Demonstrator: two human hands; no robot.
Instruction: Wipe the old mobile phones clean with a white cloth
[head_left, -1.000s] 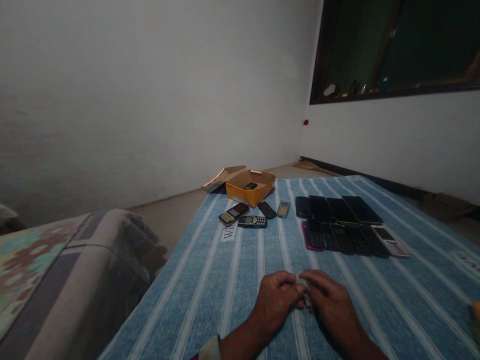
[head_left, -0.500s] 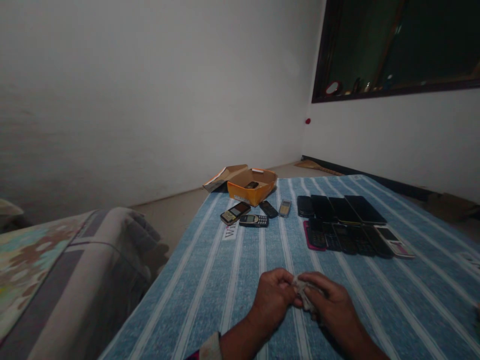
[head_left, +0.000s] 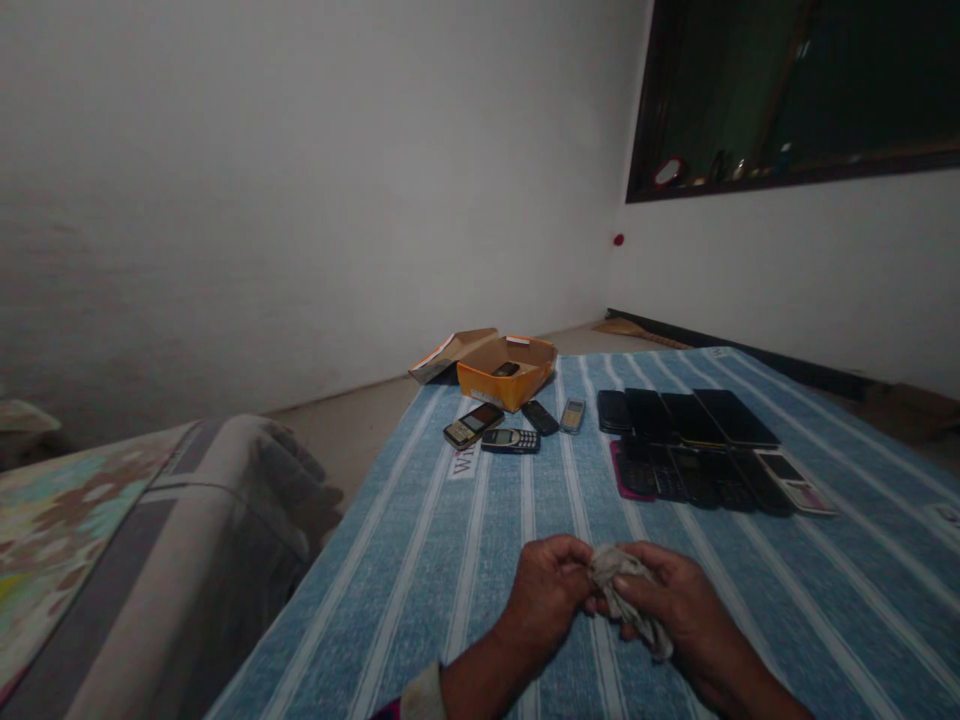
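Observation:
A crumpled pale cloth (head_left: 628, 592) is bunched in my right hand (head_left: 679, 598), the thumb pressing on it and a loose end hanging below. My left hand (head_left: 549, 588) is closed right beside it, its fingertips meeting the cloth's left edge. Whatever the left fingers grip is hidden. Both hands are low over the blue striped cover (head_left: 420, 560). Beyond them lie a dark keypad phone (head_left: 510, 441), a phone with a light keypad (head_left: 473, 426), a small black phone (head_left: 540, 417) and a silver phone (head_left: 573, 415).
An open orange cardboard box (head_left: 504, 392) with a phone inside stands at the far left. To the right, several dark phones (head_left: 697, 478) lie in two rows, with a white phone (head_left: 796, 483) at one end. A draped grey blanket (head_left: 202, 540) is on the left.
My right hand has shifted slightly right, and more of the cloth now shows, hanging below its fingers. The left hand keeps its closed grip in nearly the same place.

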